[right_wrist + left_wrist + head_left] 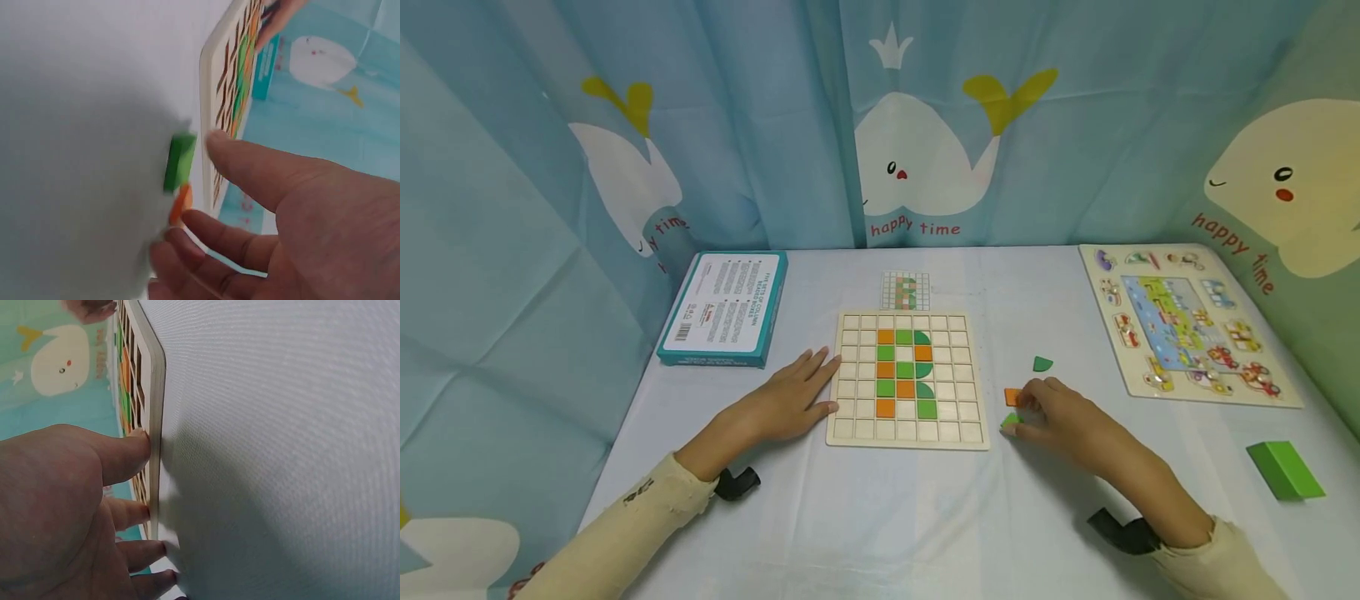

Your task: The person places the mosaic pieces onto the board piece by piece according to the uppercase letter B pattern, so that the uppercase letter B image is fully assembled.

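A cream wooden grid board (857, 429) lies on the table, with orange and green tiles (906, 369) set in its middle cells in the shape of a letter R. My left hand (793, 396) rests with spread fingers along the board's left edge. To the right of the board, my right hand (1063, 421) is low over a loose orange tile (1012, 397) and a loose green tile (1011, 419). In the right wrist view, a fingertip meets the orange tile (180, 204), while the thumb stands apart from the green tile (180, 162). Behind this hand lies a dark green rounded tile (1042, 364).
A small pattern card (906, 290) lies just behind the board. At the back left is a teal box (721, 308). A picture puzzle board (1195, 325) lies at the back right, and a green block (1285, 471) stands near the right edge. A curtain (790, 125) hangs behind the table.
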